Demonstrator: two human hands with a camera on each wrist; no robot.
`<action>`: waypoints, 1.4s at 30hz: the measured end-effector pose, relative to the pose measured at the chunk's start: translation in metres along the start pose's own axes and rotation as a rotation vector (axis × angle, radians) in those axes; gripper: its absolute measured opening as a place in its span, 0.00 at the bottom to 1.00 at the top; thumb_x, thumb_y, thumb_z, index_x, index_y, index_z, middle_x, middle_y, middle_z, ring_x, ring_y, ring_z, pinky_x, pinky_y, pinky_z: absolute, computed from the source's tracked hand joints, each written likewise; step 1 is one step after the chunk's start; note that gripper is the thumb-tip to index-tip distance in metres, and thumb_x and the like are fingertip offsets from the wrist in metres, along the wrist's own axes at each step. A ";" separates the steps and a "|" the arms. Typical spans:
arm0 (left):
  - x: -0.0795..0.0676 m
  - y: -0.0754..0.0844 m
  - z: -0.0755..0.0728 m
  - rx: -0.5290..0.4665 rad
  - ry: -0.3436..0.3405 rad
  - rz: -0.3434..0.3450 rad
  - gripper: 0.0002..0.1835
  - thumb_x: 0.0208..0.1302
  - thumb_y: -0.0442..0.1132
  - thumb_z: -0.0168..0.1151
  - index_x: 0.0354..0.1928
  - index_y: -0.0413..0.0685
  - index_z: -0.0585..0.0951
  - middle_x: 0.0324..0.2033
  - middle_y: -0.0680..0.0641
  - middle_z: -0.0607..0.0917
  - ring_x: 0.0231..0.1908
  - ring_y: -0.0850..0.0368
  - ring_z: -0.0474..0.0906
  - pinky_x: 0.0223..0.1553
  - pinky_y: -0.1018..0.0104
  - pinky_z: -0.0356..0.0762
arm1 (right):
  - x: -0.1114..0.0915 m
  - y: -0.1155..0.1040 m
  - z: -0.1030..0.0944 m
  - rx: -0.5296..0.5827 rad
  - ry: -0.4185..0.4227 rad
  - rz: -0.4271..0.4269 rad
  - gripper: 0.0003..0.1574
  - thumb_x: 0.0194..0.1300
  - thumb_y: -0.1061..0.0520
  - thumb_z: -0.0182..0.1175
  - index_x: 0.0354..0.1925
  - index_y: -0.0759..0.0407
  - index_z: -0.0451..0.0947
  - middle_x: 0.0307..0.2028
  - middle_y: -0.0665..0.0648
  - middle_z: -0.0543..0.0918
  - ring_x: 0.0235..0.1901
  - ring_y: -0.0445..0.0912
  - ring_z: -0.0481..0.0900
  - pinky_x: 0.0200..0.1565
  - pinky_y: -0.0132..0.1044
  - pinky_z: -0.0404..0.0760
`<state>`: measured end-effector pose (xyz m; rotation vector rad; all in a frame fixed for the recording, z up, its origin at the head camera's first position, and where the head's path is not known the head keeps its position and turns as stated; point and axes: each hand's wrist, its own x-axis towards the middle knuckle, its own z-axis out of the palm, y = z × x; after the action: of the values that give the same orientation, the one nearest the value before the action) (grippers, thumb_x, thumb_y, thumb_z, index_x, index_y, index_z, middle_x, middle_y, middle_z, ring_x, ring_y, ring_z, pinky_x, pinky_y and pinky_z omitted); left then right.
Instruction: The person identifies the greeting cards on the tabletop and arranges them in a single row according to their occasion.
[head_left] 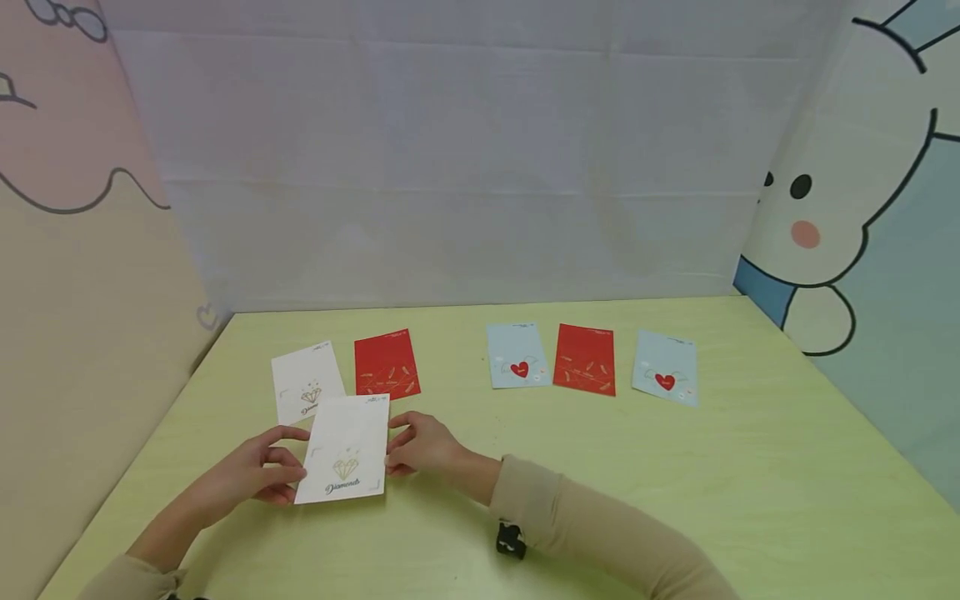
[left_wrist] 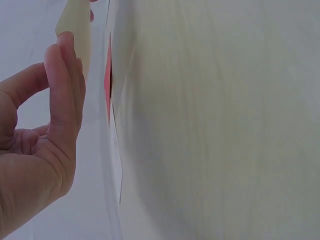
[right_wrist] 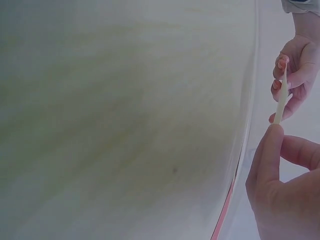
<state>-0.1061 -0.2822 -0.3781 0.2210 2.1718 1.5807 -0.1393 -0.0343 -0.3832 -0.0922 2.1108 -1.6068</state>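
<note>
A white card (head_left: 349, 442) with a gold diamond and the word "Diamonds" is held up between both hands, face toward the head camera. My left hand (head_left: 251, 473) pinches its left edge between thumb and fingers. On the opposite edge, my right hand (head_left: 429, 446) grips it with thumb and fingertips. Seen from the right wrist, the card (right_wrist: 281, 102) is nearly edge-on and raised off the table. Behind it lies a matching white diamond card (head_left: 302, 383), its lower right corner overlapped in the head view. A red card (head_left: 386, 364) lies just right of that.
Farther right on the pale green table (head_left: 675, 500) lie a light blue heart card (head_left: 517, 346), another red card (head_left: 584, 358) and a second light blue heart card (head_left: 665, 358). A white cloth (head_left: 480, 167) hangs behind the table's far edge. Cartoon-printed panels flank both sides.
</note>
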 end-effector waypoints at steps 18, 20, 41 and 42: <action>-0.017 -0.018 -0.011 -0.019 -0.071 -0.037 0.29 0.57 0.34 0.58 0.54 0.28 0.55 0.26 0.42 0.76 0.23 0.51 0.76 0.28 0.59 0.78 | -0.005 -0.001 0.020 0.023 -0.098 0.054 0.24 0.51 0.68 0.62 0.47 0.64 0.69 0.26 0.56 0.74 0.20 0.46 0.78 0.25 0.37 0.79; -0.019 -0.019 -0.012 -0.020 -0.075 -0.043 0.29 0.57 0.34 0.58 0.54 0.28 0.55 0.26 0.42 0.76 0.23 0.51 0.76 0.27 0.59 0.77 | -0.006 -0.001 0.021 0.028 -0.119 0.058 0.24 0.51 0.67 0.62 0.48 0.64 0.69 0.26 0.56 0.74 0.21 0.46 0.78 0.26 0.37 0.79; -0.026 -0.029 -0.022 0.018 -0.083 -0.063 0.28 0.57 0.33 0.57 0.54 0.28 0.56 0.26 0.42 0.77 0.23 0.52 0.76 0.25 0.61 0.77 | -0.004 0.000 0.031 0.034 -0.199 0.063 0.24 0.52 0.66 0.61 0.49 0.65 0.68 0.25 0.56 0.76 0.22 0.48 0.79 0.26 0.38 0.79; -0.026 -0.029 -0.023 0.021 -0.081 -0.061 0.28 0.57 0.33 0.58 0.54 0.28 0.56 0.25 0.42 0.77 0.23 0.52 0.76 0.25 0.61 0.77 | -0.004 -0.001 0.032 0.030 -0.195 0.067 0.24 0.52 0.66 0.61 0.49 0.65 0.68 0.25 0.56 0.76 0.22 0.48 0.79 0.26 0.38 0.79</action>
<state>-0.0894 -0.3211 -0.3933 0.2197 2.1137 1.4903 -0.1233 -0.0617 -0.3874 -0.1600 1.9209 -1.5249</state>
